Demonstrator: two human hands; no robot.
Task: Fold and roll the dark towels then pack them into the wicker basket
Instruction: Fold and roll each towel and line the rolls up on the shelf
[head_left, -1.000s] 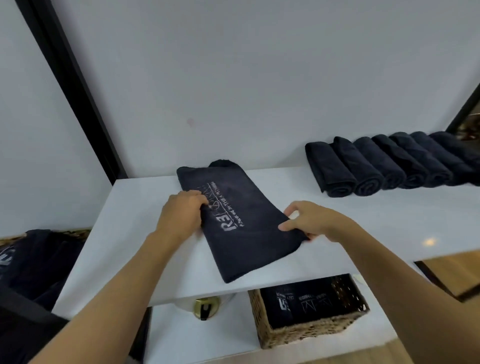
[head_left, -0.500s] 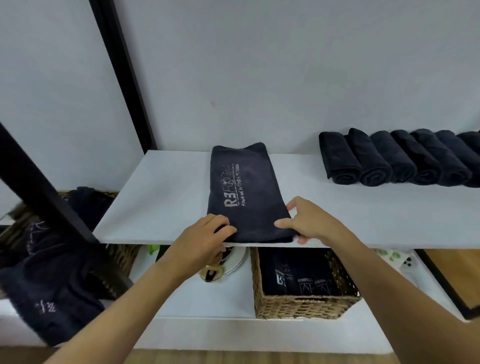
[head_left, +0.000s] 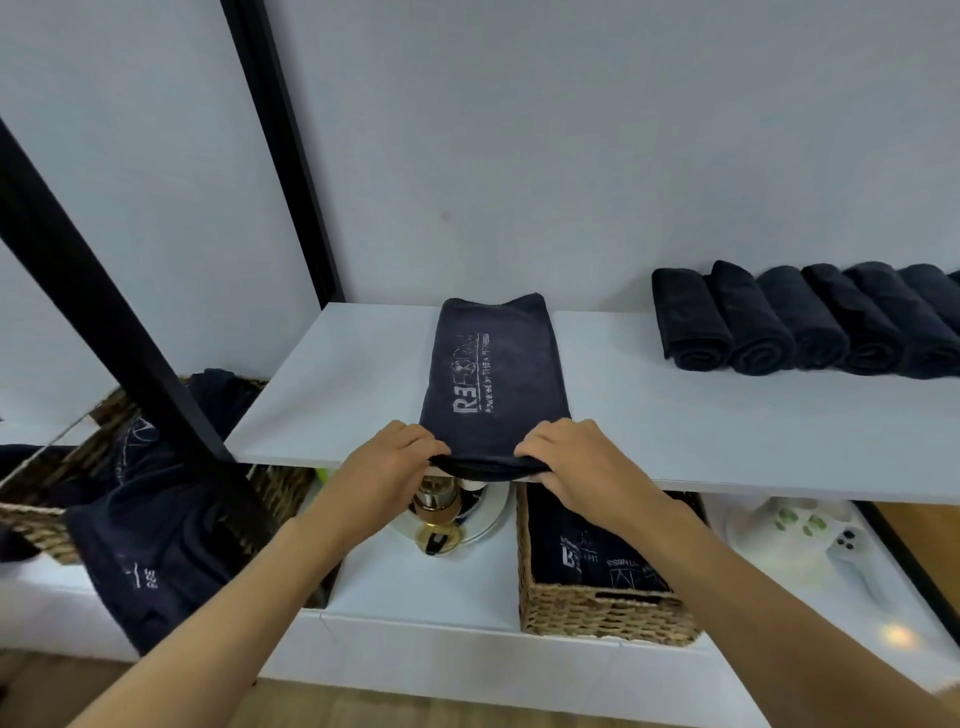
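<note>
Folded dark towel (head_left: 491, 374) lies flat on the white shelf (head_left: 727, 431), left hand (head_left: 387, 467) and right hand (head_left: 576, 462) pinching its near edge, roll seemingly starting! Rolled towels (head_left: 810, 327) line up alongside, unpacked; wicker basket (head_left: 597, 613) waits below.

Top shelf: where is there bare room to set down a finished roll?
The white shelf is bare between the folded towel and the row of rolled towels, and left of that towel to the shelf's edge. Crowded: the towel's near end, gripped by the left hand and right hand, and the right end, filled with rolls.
</note>
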